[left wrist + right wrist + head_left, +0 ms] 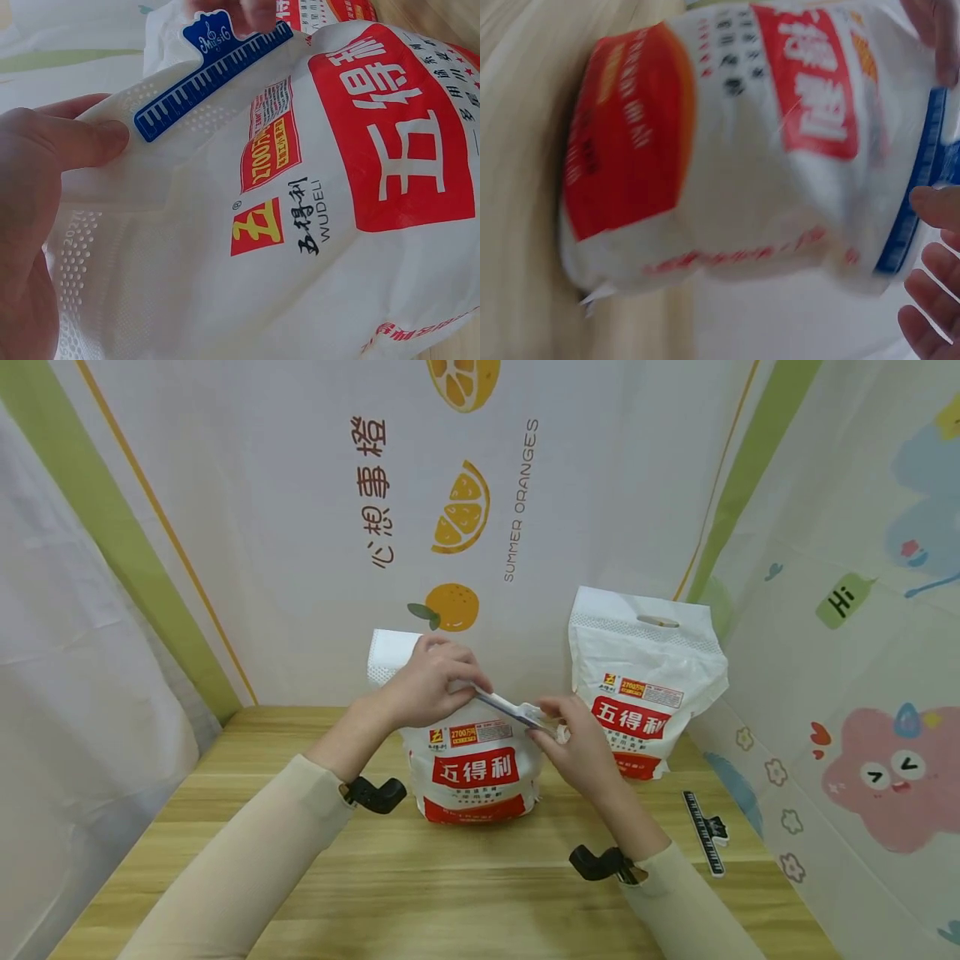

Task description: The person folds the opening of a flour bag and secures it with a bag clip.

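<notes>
A white flour bag with red labels stands upright on the table, its top folded over. My left hand pinches the folded top, thumb in front, as the left wrist view shows. A blue bag clip with a piano-key pattern lies across the fold beside the left thumb. My right hand holds the clip near its handle. In the right wrist view the right thumb touches the clip while the lower fingers stay spread. Whether the clip's jaws are fully closed on the fold, I cannot tell.
A second flour bag with a handle slot stands at the back right. A black piano-patterned clip lies near the right edge of the wooden table. Printed curtains rise behind the table and at both sides.
</notes>
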Demonstrator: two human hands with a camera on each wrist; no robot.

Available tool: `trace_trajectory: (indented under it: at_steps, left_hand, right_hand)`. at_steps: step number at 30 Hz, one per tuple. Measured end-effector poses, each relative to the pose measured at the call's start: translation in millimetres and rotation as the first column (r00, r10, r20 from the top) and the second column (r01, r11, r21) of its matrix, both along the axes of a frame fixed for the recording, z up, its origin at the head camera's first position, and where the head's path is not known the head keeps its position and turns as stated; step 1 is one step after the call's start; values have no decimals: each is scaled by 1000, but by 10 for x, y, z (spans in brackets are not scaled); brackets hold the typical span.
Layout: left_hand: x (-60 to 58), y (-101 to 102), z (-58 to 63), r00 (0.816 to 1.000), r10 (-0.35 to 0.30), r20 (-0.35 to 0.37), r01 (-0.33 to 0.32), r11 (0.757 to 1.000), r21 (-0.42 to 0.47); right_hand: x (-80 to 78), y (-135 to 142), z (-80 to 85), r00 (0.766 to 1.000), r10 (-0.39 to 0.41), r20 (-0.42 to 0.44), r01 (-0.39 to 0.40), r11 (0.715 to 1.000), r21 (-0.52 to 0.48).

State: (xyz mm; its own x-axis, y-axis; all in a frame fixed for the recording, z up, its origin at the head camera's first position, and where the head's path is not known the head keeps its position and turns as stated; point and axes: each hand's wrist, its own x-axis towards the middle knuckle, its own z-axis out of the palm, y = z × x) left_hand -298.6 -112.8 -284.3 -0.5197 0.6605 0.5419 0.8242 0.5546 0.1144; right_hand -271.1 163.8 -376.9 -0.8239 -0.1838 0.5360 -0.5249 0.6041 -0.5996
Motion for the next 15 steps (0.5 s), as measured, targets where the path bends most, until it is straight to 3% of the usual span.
trace_trajectory:
  at_steps: [8, 15]
  left_hand:
    - [-4, 3, 0, 1000, -7, -17, 7, 1000, 12]
    - [9, 9, -26, 999, 8, -53, -5, 999, 53]
  right_hand:
    - [-82, 196, -315, 995, -17, 102, 21, 999, -36]
    - [-79, 174, -402, 998, -44, 35, 44, 999, -27]
